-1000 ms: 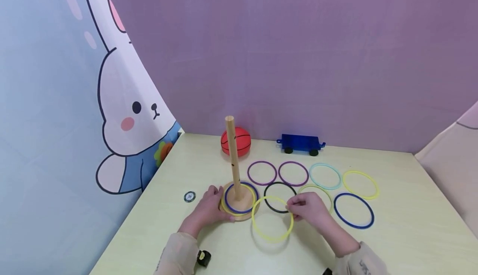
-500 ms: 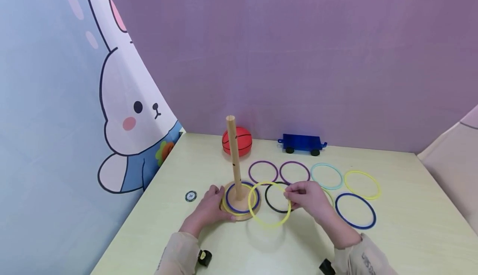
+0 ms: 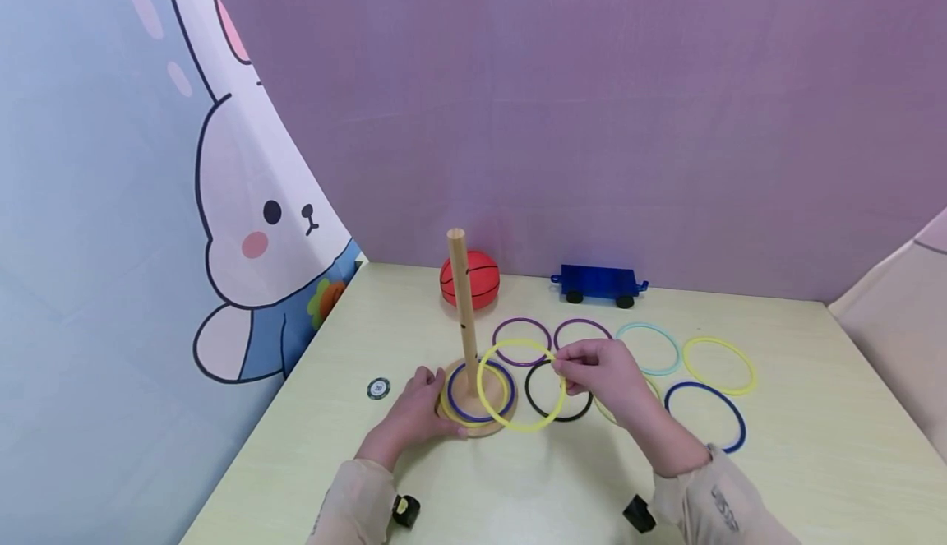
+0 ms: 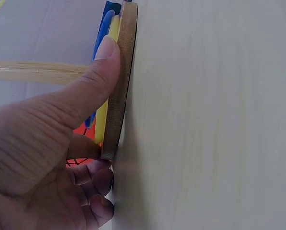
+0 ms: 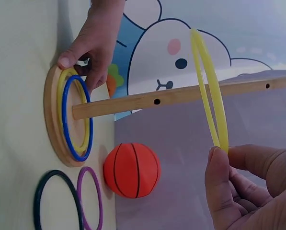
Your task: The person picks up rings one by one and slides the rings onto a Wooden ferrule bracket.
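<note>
My left hand (image 3: 416,413) grips the edge of the round wooden base (image 4: 121,81) of a ring-toss stand, thumb over the rim and fingers at its far side. From the base rises a tall wooden peg (image 3: 464,307), upright on the table. Around its foot lie a yellow ring (image 5: 60,93) and, over it, a blue ring (image 5: 64,120). Between thumb and index finger, my right hand (image 3: 602,376) pinches another yellow ring (image 5: 218,105) by its edge. That ring is held in the air right of the peg, overlapping the base in the head view.
Several rings lie on the table to the right, among them a black ring (image 3: 568,420), a purple ring (image 3: 521,320), a light blue ring (image 3: 647,325) and a dark blue ring (image 3: 743,422). Behind stand a red ball (image 3: 481,280) and a blue toy wagon (image 3: 598,282). A chip (image 3: 378,388) lies left.
My right hand has lifted the pinched yellow ring and carried it left and away from me, toward the peg. The left hand has kept its grip on the base.
</note>
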`<act>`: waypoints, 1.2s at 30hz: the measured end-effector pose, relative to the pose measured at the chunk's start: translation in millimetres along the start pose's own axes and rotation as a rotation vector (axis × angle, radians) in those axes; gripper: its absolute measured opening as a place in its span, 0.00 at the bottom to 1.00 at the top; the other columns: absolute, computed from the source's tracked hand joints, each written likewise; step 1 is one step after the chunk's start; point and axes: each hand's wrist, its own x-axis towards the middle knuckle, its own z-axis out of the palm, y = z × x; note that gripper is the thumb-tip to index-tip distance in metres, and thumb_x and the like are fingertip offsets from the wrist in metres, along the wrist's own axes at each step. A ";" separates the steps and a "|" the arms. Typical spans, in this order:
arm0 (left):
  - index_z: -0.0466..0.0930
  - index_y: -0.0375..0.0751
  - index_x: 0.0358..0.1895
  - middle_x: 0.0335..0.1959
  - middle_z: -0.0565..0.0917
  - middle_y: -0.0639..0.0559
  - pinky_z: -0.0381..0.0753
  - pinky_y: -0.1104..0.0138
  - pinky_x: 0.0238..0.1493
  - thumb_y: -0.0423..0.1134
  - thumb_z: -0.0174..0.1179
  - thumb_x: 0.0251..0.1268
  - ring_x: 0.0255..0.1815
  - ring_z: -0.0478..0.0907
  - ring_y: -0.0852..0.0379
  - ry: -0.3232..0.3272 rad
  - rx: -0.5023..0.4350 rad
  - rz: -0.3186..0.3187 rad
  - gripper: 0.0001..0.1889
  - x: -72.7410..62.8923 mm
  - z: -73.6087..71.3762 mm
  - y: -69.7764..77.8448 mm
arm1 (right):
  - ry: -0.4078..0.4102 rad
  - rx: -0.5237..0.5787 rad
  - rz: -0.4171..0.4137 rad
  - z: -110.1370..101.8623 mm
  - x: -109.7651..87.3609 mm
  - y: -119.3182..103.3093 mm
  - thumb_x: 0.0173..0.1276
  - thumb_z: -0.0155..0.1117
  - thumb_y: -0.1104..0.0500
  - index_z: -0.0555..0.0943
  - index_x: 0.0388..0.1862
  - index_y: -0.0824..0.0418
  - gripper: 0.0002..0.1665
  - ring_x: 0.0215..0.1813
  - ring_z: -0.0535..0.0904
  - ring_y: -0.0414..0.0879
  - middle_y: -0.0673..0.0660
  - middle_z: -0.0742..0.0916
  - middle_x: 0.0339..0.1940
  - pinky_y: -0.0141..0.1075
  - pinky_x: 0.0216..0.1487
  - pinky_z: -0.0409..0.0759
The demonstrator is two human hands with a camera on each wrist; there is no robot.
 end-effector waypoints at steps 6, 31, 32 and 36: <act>0.58 0.27 0.72 0.53 0.66 0.41 0.70 0.51 0.61 0.59 0.78 0.37 0.57 0.66 0.45 0.004 0.000 0.001 0.61 0.3 0.3 -0.6 | 0.012 -0.013 -0.010 3.5 2.3 -15.2 0.65 0.67 0.63 0.85 0.42 0.68 0.09 0.31 0.82 0.49 0.57 0.86 0.32 0.38 0.36 0.84; 0.58 0.29 0.73 0.55 0.66 0.41 0.70 0.51 0.61 0.60 0.78 0.37 0.58 0.65 0.45 0.003 -0.022 -0.014 0.61 -0.7 -0.4 -0.6 | 0.042 0.093 -0.201 1.3 -1.3 -90.8 0.65 0.68 0.63 0.83 0.45 0.72 0.14 0.29 0.84 0.47 0.59 0.87 0.34 0.39 0.36 0.85; 0.58 0.29 0.73 0.54 0.66 0.41 0.70 0.51 0.61 0.60 0.78 0.37 0.58 0.65 0.45 0.004 -0.027 -0.015 0.61 -0.6 -0.3 -0.6 | 0.046 0.097 -0.205 1.2 -1.1 -93.2 0.65 0.68 0.63 0.84 0.45 0.72 0.14 0.29 0.84 0.47 0.59 0.87 0.34 0.39 0.36 0.85; 0.57 0.31 0.73 0.55 0.65 0.42 0.70 0.51 0.62 0.61 0.78 0.37 0.59 0.65 0.46 -0.009 -0.047 -0.035 0.61 -0.3 0.1 -0.7 | 0.064 0.125 -0.212 0.6 -0.5 -102.7 0.64 0.69 0.62 0.84 0.45 0.71 0.14 0.29 0.84 0.47 0.58 0.87 0.33 0.39 0.37 0.85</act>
